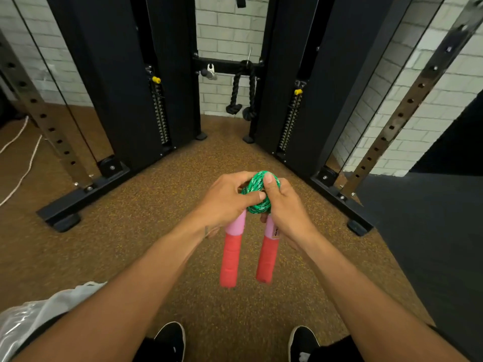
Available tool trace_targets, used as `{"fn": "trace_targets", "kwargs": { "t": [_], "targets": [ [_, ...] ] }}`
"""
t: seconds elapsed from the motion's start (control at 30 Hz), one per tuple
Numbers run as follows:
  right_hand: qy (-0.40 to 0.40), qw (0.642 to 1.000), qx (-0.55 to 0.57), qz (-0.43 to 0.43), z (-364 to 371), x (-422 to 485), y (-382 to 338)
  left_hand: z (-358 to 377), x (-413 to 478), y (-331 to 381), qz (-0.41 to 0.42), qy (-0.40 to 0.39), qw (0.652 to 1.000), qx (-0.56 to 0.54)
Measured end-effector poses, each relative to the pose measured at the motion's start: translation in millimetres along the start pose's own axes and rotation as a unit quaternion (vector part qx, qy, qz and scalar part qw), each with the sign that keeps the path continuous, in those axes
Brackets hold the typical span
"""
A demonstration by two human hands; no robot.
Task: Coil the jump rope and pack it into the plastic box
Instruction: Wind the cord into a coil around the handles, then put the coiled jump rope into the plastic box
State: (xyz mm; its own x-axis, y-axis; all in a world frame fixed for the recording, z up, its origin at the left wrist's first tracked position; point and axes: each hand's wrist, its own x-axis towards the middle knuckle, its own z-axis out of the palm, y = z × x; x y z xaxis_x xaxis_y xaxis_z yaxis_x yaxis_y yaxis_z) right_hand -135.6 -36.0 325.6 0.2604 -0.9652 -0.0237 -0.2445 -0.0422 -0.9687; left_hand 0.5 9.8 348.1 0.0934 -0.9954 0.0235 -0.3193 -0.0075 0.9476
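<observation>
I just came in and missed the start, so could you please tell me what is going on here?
A person standing on the gym floor holds a jump rope in both hands. The left hand and right hand pinch the green cord, already wound into a tight coil, while the two pink-and-red handles hang down side by side. The plastic box is not clearly in view, so packing has not yet begun.

view: 1, head-worn, wide-angle | faces: forward and down | near: both hands mid-frame, shoes point(171, 340) at bottom edge | far: cable machine point(122, 82) and brick wall point(224, 27) across top
</observation>
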Motion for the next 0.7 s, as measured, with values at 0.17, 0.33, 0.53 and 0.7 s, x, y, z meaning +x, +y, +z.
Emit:
{"fn": "trace_targets", "kwargs": {
  "t": [0.17,0.33,0.53,0.7],
  "targets": [
    [-0.010,1.000,0.020,0.008,14.7,1.6,-0.6,-24.7,-0.1,4.1,-0.014,-0.101,0.995,0.002],
    [-0.103,0.974,0.172,0.108,45.4,2.5,-6.2,-62.5,-6.6,-18.9,-0.014,-0.085,0.996,-0.031],
    [-0.244,0.912,0.274,0.183,104.2,0.5,-8.7,-119.5,-44.9,-76.3,-0.049,0.000,0.984,-0.169],
    [-0.260,0.895,0.283,0.227,193.6,-11.3,17.8,-156.2,-91.5,-132.3,-0.086,0.078,0.977,-0.182]
  ]
}}
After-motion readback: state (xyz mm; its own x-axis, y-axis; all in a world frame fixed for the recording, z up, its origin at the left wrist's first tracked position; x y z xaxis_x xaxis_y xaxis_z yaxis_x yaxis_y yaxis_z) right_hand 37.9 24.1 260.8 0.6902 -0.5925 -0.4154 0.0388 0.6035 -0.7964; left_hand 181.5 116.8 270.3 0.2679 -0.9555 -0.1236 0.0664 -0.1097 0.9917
